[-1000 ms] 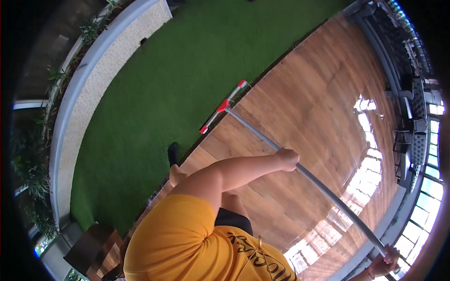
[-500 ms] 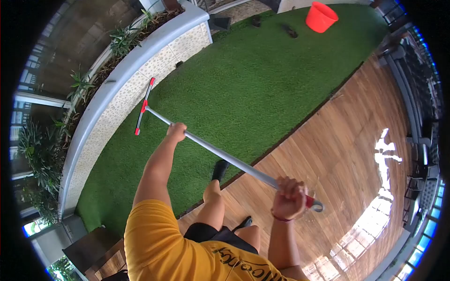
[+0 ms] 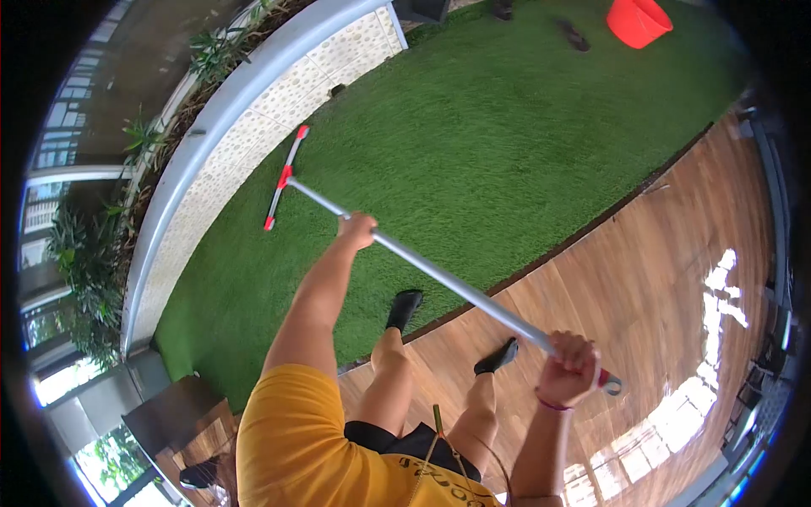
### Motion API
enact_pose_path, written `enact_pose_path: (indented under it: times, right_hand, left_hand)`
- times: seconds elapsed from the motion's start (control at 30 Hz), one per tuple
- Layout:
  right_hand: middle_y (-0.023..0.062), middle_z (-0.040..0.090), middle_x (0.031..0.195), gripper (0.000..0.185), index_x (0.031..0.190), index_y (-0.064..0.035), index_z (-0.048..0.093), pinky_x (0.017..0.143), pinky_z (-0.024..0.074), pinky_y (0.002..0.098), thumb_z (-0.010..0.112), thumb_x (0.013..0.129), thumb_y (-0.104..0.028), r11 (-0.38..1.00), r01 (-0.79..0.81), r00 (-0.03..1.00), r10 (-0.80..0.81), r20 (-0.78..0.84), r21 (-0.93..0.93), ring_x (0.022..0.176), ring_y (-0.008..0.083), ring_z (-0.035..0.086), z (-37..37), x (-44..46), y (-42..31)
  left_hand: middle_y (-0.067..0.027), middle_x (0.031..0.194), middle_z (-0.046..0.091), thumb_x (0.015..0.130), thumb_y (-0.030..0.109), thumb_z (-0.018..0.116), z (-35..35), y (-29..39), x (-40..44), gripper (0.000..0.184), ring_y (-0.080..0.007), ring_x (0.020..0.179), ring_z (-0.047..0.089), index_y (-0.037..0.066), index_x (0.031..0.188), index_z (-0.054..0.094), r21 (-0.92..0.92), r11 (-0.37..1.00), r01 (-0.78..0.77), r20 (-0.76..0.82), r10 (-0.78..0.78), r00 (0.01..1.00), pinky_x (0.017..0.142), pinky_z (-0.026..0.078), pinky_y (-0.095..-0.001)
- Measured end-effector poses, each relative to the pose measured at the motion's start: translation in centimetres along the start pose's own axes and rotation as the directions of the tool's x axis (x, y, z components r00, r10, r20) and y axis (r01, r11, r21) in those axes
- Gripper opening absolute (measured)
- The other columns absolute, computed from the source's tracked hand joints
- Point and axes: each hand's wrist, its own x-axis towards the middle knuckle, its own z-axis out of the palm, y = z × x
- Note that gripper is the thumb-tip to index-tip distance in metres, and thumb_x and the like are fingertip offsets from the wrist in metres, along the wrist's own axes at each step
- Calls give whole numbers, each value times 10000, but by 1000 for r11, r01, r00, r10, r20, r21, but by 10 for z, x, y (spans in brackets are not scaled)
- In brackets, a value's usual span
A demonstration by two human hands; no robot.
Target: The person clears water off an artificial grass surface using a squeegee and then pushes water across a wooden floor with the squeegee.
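A floor squeegee (image 3: 456, 283) with a silver pole and a long blade head (image 3: 285, 176), red at its middle and both ends, slants across the view. My left hand (image 3: 358, 230) is closed around the pole, nearer the head. Near the pole's red-and-grey end cap, my right hand (image 3: 574, 367) wraps round the upper part. The squeegee head is over the green artificial turf (image 3: 473, 160), close to the pebbled planter wall (image 3: 296, 93); whether it touches the turf I cannot tell.
A red bucket (image 3: 639, 24) and dark footwear (image 3: 574, 35) are on the turf at the far end. Shiny wood flooring (image 3: 625, 287) borders the turf along a dark edge strip. Plants (image 3: 215, 55) grow in the planter. A brown wooden piece (image 3: 182, 414) stands at lower left.
The view has shifted, so the bucket, squeegee and hands appear further right. My right foot now shows forward on the wood floor. Both hands keep their hold on the pole.
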Motion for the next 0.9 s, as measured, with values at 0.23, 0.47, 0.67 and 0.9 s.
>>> enact_pose_path:
  times: [0.23, 0.47, 0.67, 0.9]
  right_hand:
    - [-23, 276, 562, 345, 591, -143, 292, 670, 338, 316, 449, 897, -151, 983, 87, 985, -109, -137, -160, 560, 118, 296, -186, 5, -281]
    - [17, 606, 693, 202, 847, -129, 635, 427, 419, 257, 543, 887, -304, -507, -120, 837, -514, 188, -854, 520, 114, 556, -270, -206, -742]
    - [6, 481, 686, 173, 766, -124, 516, 542, 394, 283, 526, 875, -259, 591, 465, 827, -556, 84, -659, 570, 121, 463, -54, -170, -681]
    - [-6, 334, 677, 247, 671, -119, 377, 676, 366, 313, 506, 862, -206, 768, 463, 884, -434, 171, -442, 630, 128, 356, -23, -128, -552]
  left_hand:
    - [-165, 875, 666, 710, 148, 683, -2, 347, -16, 166, -335, 892, 637, 95, 865, 705, -86, 953, -292, 255, 304, 918, 865, 435, -624]
    - [-190, 956, 666, 712, 119, 642, -51, 662, -185, 205, -353, 989, 621, 34, 890, 697, -367, 701, -612, 271, 710, 650, 885, 364, -726]
    - [-192, 1036, 641, 753, 160, 590, -92, 697, -232, 233, -386, 1044, 574, 26, 922, 678, -502, 579, -642, 209, 802, 560, 819, 250, -839]
    - [-152, 754, 631, 655, 122, 640, -130, 487, -198, 142, -353, 796, 628, 80, 788, 669, -374, 676, -635, -83, 658, 748, 735, 472, -498]
